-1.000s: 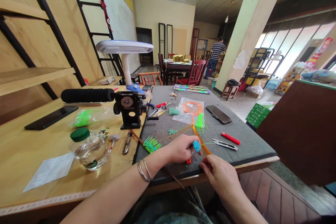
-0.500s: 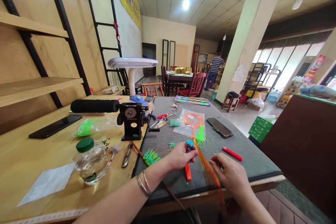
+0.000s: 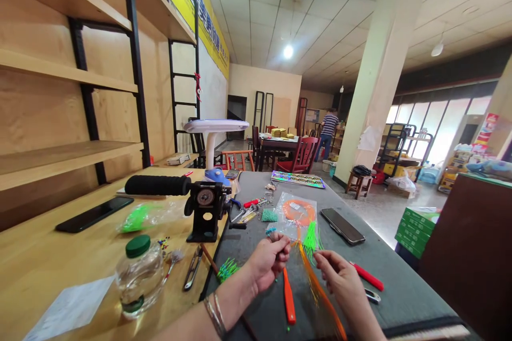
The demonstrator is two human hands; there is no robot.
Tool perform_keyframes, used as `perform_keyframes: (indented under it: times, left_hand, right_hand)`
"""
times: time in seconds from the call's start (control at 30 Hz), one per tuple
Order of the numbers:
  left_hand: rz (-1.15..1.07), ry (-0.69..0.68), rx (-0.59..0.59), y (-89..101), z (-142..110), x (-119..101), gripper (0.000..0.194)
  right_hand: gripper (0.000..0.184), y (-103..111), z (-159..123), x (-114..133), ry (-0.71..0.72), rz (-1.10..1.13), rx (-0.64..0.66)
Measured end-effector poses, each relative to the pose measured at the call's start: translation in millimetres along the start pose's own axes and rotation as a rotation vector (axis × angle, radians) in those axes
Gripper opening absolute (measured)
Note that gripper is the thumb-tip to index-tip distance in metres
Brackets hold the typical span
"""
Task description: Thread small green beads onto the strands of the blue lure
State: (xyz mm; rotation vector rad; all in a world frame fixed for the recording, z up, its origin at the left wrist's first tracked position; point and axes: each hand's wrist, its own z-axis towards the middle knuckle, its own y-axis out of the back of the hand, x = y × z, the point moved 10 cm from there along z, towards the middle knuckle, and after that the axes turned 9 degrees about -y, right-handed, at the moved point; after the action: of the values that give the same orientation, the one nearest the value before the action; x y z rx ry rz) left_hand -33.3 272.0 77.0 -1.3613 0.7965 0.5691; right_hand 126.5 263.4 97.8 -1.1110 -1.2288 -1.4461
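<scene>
My left hand [image 3: 269, 262], with a bracelet on its wrist, is closed in a pinch around a small bright-blue piece [image 3: 271, 231] that sticks up past the fingers. My right hand [image 3: 340, 279] has thumb and forefinger pinched together; anything between them is too fine to make out. Between the hands runs a bundle of orange strands [image 3: 316, 282] on the dark mat. Bright green strands [image 3: 310, 238] lie just beyond my right fingertips. Below my left hand is an orange-red handled tool [image 3: 288, 298]. A stick with a green and blue strand cluster [image 3: 227, 269] rests by my left forearm.
A black clamp-like device [image 3: 206, 213] stands left of the mat. Near it are a green-lidded jar [image 3: 138, 277] and scissors-like snips [image 3: 193, 269]. Right of my hands lie a phone [image 3: 343, 225], a red pen-like tool [image 3: 370, 277] and a nail clipper [image 3: 373, 295].
The head view has tilted upward. My left hand has shifted left with the blue piece, away from the orange strands. My right hand remains pinched, now nearer the green strands.
</scene>
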Motion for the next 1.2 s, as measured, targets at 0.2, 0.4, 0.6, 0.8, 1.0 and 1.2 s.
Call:
perform_keyframes:
  times: [0.2, 0.4, 0.6, 0.8, 1.0, 1.2]
  left_hand:
    - [0.068, -0.041, -0.007, 0.2, -2, 0, 0.053]
    - [0.229, -0.129, -0.002, -1.8, -4, -5, 0.053]
    - [0.349, -0.220, 0.040, -7.1, -4, -9, 0.051]
    - [0.449, -0.285, 0.048, -10.4, -5, -15, 0.049]
    - [0.494, -0.305, 0.067, -11.3, -4, -15, 0.050]
    - [0.536, -0.317, 0.071, -10.9, -3, -16, 0.052]
  right_hand:
    - [0.037, -44, 4, -10, -0.214, 0.462, 0.066]
    - [0.043, -59, 8, -18, -0.306, 0.727, 0.094]
    - [0.043, -62, 11, -20, -0.311, 0.781, 0.108]
    - [0.043, -60, 11, -21, -0.341, 0.798, 0.102]
    - [0.047, -65, 10, -22, -0.354, 0.834, 0.148]
    - [0.051, -60, 10, -22, -0.342, 0.841, 0.103]
